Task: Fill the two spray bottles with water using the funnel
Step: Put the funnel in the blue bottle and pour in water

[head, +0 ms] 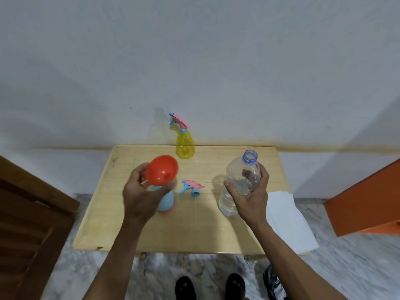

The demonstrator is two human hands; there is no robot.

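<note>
A small pale wooden desk [216, 230] is standing against a white wall above a marbled floor, with a yellow spray bottle [184, 146] sitting upright at its far edge and a white cloth [287, 221] overhanging its right edge. The left hand [142, 191] is gripping a red funnel [162, 170] tilted over a blue spray bottle [166, 201] left of centre, partly hiding it; the right hand [251, 195] is curling round an uncapped water bottle [240, 180], with a detached spray head [191, 187] lying between the hands
</note>
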